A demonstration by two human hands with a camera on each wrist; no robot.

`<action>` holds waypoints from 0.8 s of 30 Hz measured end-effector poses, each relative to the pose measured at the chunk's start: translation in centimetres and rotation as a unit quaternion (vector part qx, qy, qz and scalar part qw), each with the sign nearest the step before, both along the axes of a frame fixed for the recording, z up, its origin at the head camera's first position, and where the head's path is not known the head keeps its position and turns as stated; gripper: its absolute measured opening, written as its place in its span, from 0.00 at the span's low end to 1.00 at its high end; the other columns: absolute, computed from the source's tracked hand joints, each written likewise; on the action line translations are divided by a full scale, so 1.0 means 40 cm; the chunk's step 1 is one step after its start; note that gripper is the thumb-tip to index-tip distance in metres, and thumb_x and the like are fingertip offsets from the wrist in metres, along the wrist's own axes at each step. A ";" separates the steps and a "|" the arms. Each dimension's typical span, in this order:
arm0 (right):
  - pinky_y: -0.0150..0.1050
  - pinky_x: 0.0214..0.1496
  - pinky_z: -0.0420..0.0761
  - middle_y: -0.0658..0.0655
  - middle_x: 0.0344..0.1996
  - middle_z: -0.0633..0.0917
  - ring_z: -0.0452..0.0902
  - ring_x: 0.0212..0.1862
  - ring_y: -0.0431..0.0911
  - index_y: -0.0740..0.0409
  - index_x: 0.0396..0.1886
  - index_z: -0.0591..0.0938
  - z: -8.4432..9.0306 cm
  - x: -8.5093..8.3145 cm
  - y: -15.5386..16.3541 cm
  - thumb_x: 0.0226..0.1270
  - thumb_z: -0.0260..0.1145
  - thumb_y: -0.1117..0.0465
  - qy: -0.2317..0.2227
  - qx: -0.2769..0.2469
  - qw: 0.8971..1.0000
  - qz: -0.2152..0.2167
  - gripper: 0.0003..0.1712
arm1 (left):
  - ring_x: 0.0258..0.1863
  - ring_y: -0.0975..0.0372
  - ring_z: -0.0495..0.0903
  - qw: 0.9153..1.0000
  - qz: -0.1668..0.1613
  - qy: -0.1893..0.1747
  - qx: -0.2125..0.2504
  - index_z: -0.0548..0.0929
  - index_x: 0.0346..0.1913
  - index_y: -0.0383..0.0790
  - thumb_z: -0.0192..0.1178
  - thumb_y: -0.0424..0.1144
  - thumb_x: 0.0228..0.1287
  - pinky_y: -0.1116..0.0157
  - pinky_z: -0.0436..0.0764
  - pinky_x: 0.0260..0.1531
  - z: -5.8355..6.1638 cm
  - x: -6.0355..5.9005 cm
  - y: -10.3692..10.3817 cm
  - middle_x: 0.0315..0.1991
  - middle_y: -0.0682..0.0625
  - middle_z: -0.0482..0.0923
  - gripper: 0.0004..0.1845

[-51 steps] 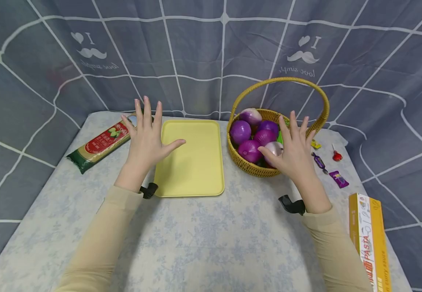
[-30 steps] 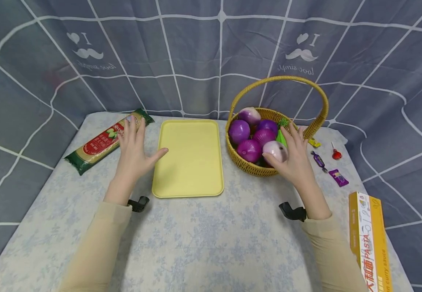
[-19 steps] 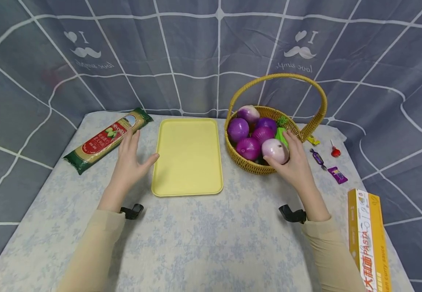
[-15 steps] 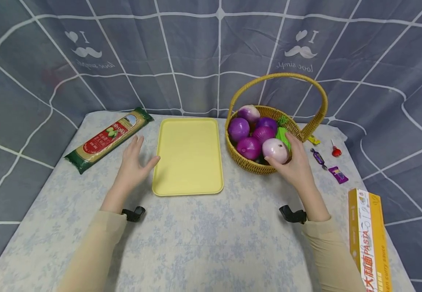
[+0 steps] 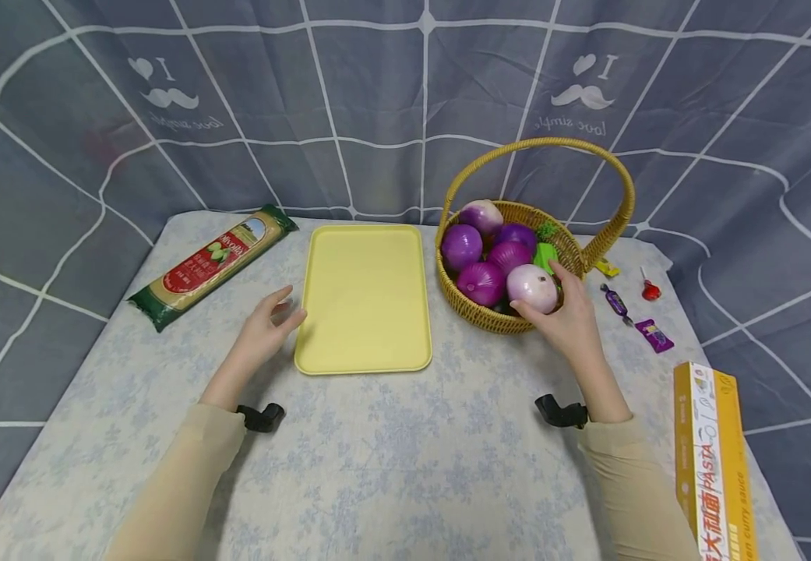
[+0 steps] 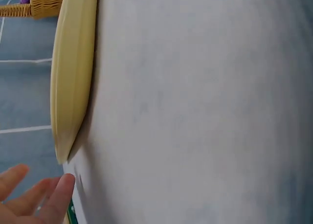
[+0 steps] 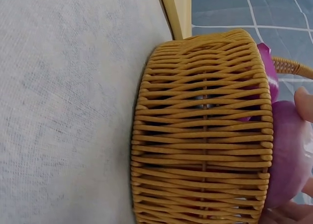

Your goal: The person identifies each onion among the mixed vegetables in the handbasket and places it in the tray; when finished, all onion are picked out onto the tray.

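My right hand (image 5: 561,302) reaches into a wicker basket (image 5: 489,321) and curls its thumb and fingers round a pale purple onion (image 5: 530,284) at the basket's near right side. The right wrist view shows the basket wall (image 7: 205,131), the onion (image 7: 288,155) above the rim and a fingertip (image 7: 305,104) against it. My left hand (image 5: 280,310) hovers loosely, holding nothing, just left of an empty yellow tray (image 5: 363,296). In the left wrist view its fingertips (image 6: 34,194) sit near the tray's edge (image 6: 73,77).
Several more purple onions (image 5: 478,282) and a green item (image 5: 545,253) fill the basket. A spaghetti packet (image 5: 212,265) lies at the far left, wrapped candies (image 5: 654,335) and a lollipop (image 5: 649,290) right of the basket, a yellow pasta box (image 5: 714,460) at the near right.
My left hand drew back toward me from beside the spaghetti packet to the tray's near left edge. My right hand settled lower and closed round the pale onion.
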State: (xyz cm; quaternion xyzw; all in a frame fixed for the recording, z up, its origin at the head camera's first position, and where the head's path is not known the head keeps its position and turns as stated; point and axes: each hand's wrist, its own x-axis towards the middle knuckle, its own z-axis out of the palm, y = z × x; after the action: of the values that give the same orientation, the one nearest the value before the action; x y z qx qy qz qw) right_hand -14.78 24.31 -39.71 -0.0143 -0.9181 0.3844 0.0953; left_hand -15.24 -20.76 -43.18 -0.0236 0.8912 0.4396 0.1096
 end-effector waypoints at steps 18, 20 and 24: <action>0.59 0.64 0.74 0.66 0.67 0.72 0.71 0.64 0.61 0.60 0.73 0.64 -0.015 0.001 0.001 0.55 0.77 0.48 -0.019 -0.056 0.998 -0.025 0.51 | 0.67 0.41 0.67 1.000 -0.012 -0.025 0.014 0.57 0.77 0.40 0.56 0.27 0.68 0.46 0.73 0.63 -0.027 -0.024 0.012 0.71 0.32 0.62 0.37; 0.57 0.63 0.75 0.66 0.67 0.73 0.72 0.63 0.60 0.60 0.73 0.64 -0.018 0.004 0.000 0.54 0.77 0.49 -0.015 -0.069 0.997 -0.026 0.50 | 0.67 0.41 0.66 0.999 -0.007 -0.026 0.021 0.57 0.77 0.41 0.56 0.26 0.68 0.46 0.73 0.63 -0.029 -0.024 0.012 0.71 0.32 0.62 0.37; 0.51 0.61 0.76 0.64 0.66 0.74 0.73 0.61 0.56 0.59 0.72 0.65 -0.020 0.006 0.001 0.55 0.77 0.49 -0.018 -0.095 0.995 -0.032 0.49 | 0.68 0.42 0.66 0.999 0.006 -0.031 0.042 0.57 0.77 0.43 0.55 0.26 0.68 0.47 0.74 0.63 -0.032 -0.024 0.011 0.74 0.34 0.59 0.37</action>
State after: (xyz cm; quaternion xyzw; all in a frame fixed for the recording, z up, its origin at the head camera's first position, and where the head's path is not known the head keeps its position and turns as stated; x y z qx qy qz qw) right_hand -14.55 24.33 -40.50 -0.0592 -0.8782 0.4663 0.0891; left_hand -16.20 -20.30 -44.48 -0.0375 0.8680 0.4762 0.1357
